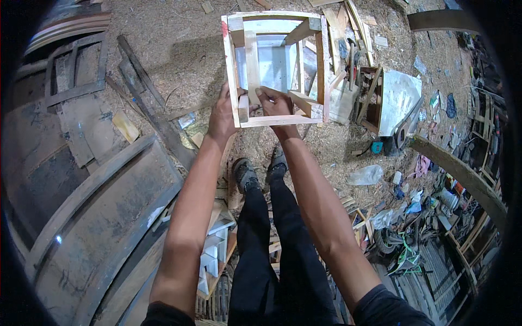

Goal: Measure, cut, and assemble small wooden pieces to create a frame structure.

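A small frame of pale wood (325, 70), with square posts at its corners, is held up in front of me. My left hand (222, 115) is closed round its near left corner, the fingers partly hidden behind the wood. Inside the frame a flat wooden slat (250, 57) runs lengthwise, left of the middle. My right hand (276, 103) reaches in over the near rail, thumb and fingers closed on the slat's near end. Through the frame's opening a white-blue flat surface (274, 62) shows.
Sawdust covers the ground. To the right lie a wooden box with a pale top (401, 92), a hand saw (405, 127), a teal tape measure (377, 146) and a clear plastic bag (365, 175). Large dark panels (117, 217) lean at left. Scrap and wood clutter the right edge.
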A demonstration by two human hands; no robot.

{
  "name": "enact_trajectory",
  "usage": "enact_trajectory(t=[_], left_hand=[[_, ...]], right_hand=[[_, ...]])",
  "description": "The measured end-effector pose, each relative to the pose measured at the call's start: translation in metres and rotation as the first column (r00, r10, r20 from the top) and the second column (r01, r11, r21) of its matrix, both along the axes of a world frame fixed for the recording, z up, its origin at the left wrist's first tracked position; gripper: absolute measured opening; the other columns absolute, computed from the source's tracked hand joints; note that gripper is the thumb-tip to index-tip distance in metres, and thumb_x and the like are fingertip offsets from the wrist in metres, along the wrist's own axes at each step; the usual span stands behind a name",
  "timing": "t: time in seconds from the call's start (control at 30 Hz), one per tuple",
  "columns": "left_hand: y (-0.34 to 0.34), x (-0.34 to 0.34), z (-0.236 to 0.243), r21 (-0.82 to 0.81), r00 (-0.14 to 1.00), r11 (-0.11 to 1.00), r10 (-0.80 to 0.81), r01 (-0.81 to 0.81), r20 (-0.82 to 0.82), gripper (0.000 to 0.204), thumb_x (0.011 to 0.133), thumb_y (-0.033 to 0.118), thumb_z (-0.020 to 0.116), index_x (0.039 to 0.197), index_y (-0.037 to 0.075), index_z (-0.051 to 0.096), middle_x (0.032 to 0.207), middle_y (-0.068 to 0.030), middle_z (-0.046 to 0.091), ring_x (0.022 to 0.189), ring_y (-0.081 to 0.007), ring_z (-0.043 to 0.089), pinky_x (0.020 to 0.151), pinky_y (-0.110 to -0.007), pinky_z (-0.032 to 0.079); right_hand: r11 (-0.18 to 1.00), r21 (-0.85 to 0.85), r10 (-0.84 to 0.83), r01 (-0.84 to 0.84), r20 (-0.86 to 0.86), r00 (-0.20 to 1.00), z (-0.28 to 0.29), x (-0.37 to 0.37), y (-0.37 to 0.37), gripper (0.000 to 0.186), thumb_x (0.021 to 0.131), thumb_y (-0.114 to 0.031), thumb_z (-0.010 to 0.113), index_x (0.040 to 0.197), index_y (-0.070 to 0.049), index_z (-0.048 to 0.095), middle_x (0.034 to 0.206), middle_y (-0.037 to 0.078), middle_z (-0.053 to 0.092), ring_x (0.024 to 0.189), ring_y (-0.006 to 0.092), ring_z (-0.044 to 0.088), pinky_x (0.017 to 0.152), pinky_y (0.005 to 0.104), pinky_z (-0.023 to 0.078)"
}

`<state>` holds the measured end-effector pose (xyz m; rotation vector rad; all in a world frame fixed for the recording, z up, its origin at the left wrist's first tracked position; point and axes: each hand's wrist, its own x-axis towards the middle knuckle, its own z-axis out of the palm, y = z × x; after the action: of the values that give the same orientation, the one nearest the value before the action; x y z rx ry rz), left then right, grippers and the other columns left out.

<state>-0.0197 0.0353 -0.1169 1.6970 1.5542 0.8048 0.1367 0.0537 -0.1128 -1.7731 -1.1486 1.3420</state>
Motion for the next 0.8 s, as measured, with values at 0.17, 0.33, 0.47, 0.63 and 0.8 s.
enact_trajectory(t=[0.17, 0.33, 0.47, 0.63, 0.8], left_hand=[[-0.012, -0.004, -0.031, -0.345, 0.736, 0.923, 0.352, -0.170, 0.579, 0.031, 0.084, 0.010, 0.075, 0.111, 0.004, 0.061, 0.097, -0.0092, 0.064, 0.103, -0.0210, 0.060, 0.091, -0.034, 0.050], [-0.006, 0.014, -0.018, -0.066, 0.991, 0.998, 0.010, -0.001, 0.135, 0.029, 0.091, 0.002, 0.066, 0.119, 0.003, 0.059, 0.109, -0.0076, 0.063, 0.108, -0.0218, 0.058, 0.103, -0.034, 0.043], [-0.013, 0.001, -0.027, -0.118, 0.936, 0.990, 0.114, -0.079, 0.333, 0.027, 0.090, 0.000, 0.066, 0.117, 0.003, 0.061, 0.105, -0.0085, 0.065, 0.107, -0.0240, 0.059, 0.102, -0.034, 0.043], [-0.007, 0.003, -0.010, 0.009, 0.998, 0.999, 0.034, -0.034, -0.043, 0.027, 0.090, 0.003, 0.069, 0.116, 0.004, 0.061, 0.107, -0.0097, 0.063, 0.105, -0.0249, 0.060, 0.096, -0.035, 0.046], [0.001, 0.017, 0.006, -0.034, 0.998, 0.999, -0.022, 0.024, 0.050, 0.044, 0.084, 0.007, 0.075, 0.125, 0.002, 0.058, 0.117, -0.0141, 0.063, 0.111, -0.0270, 0.060, 0.098, -0.037, 0.046]], right_hand=[[0.998, -0.055, -0.043, 0.041, -0.044, 0.998, 0.003, -0.015, 0.004, 0.029, 0.089, -0.024, 0.073, 0.101, 0.002, 0.074, 0.086, 0.020, 0.074, 0.078, 0.0224, 0.070, 0.071, 0.0349, 0.053], [0.995, 0.103, -0.017, 0.006, 0.106, 0.994, -0.024, -0.004, 0.004, 0.027, 0.090, -0.024, 0.072, 0.100, 0.002, 0.074, 0.075, 0.011, 0.074, 0.066, 0.0099, 0.062, 0.062, 0.0309, 0.049], [0.990, 0.130, 0.045, -0.052, 0.057, 0.997, -0.004, -0.012, 0.004, 0.030, 0.091, -0.026, 0.072, 0.102, 0.002, 0.074, 0.078, 0.012, 0.074, 0.066, 0.0128, 0.065, 0.063, 0.0302, 0.050], [0.996, -0.008, 0.084, -0.084, 0.013, 0.996, 0.008, -0.008, 0.012, 0.031, 0.091, -0.026, 0.073, 0.102, 0.003, 0.074, 0.081, 0.012, 0.075, 0.072, 0.0138, 0.067, 0.068, 0.0292, 0.051], [0.990, 0.122, -0.063, 0.068, -0.043, 0.997, -0.036, -0.001, 0.005, 0.029, 0.091, -0.018, 0.072, 0.112, 0.002, 0.071, 0.099, 0.016, 0.075, 0.093, 0.0173, 0.070, 0.083, 0.0293, 0.053]])
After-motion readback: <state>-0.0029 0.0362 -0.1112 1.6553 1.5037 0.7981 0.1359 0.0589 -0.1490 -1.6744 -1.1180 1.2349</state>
